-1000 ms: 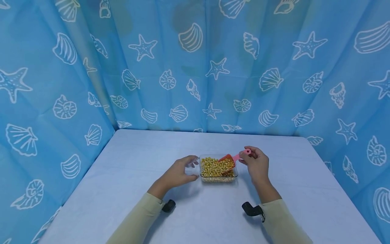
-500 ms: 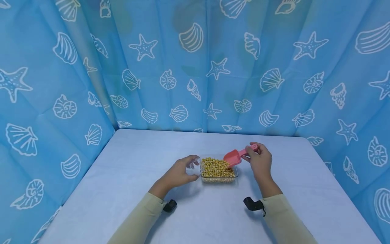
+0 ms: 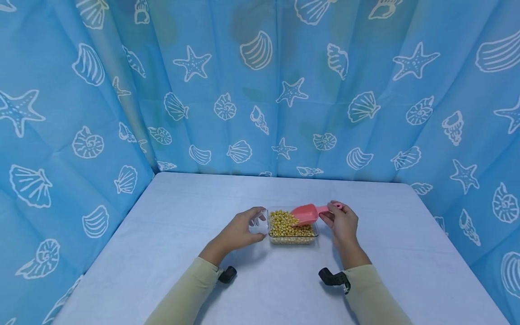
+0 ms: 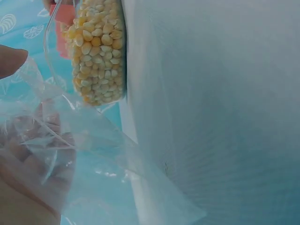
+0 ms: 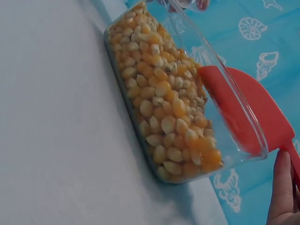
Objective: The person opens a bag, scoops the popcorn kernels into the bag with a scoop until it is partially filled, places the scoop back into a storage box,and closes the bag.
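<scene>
A clear glass box [image 3: 293, 241] filled with corn kernels [image 3: 284, 223] stands on the table. My right hand [image 3: 343, 223] pinches the handle of a pink scoop [image 3: 305, 214] at the box's right side. The scoop's blade slants down over the rim, its tip at the kernels; in the right wrist view, part of the red-looking scoop [image 5: 258, 108] shows through the glass wall. At the box's left end, my left hand [image 3: 243, 229] curls round a clear plastic bag [image 4: 108, 154], its thumb and fingers spread apart. The fingers show through the film in the left wrist view.
The box stands near the middle of a table [image 3: 195, 194] with a white cloth. A blue curtain [image 3: 227, 81] with shell and starfish prints encloses the back and both sides. Each sleeve carries a black wrist mount [image 3: 334, 277].
The scoop came up out of the kernels and back to the right, then moved down and left over them again. My left hand and the box stay nearly in place.
</scene>
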The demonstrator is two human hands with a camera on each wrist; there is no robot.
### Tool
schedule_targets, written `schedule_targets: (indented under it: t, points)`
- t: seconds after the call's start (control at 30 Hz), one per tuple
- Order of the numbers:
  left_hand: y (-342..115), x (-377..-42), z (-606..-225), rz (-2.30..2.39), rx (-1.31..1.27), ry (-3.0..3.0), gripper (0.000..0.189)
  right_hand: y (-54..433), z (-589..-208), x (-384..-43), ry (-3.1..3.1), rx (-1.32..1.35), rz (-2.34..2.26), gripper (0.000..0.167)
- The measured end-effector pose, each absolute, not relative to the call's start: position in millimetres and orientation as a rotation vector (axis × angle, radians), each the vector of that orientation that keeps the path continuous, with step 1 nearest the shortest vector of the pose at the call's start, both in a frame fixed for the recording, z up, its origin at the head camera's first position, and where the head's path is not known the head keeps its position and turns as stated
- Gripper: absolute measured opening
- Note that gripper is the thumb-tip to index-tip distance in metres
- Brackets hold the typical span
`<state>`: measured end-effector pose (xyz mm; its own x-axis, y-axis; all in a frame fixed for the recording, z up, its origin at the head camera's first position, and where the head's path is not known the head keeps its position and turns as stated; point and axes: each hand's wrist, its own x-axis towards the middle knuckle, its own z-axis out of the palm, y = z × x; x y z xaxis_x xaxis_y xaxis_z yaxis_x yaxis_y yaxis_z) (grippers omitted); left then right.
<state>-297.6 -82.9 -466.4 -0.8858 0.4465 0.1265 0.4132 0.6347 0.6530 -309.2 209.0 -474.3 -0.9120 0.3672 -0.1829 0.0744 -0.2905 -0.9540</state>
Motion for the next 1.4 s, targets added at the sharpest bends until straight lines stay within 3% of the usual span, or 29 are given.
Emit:
schedule_targets:
  t: [0.27, 0.9, 1.4]
  points:
    - [-81, -297, -467, 1.107, 0.687, 2.796, 0.072, 208, -482, -310, -1.554, -0.548, 2.506, 0.028]
    - [-77, -297, -471, 1.116, 0.652, 2.783, 0.073, 177, -446, -305, -1.638, -0.313, 2.498, 0.024]
    - [-75, -297, -471, 1.135, 0.641, 2.798, 0.068, 158, -441, -300, -1.852, -0.140, 2.324, 0.030]
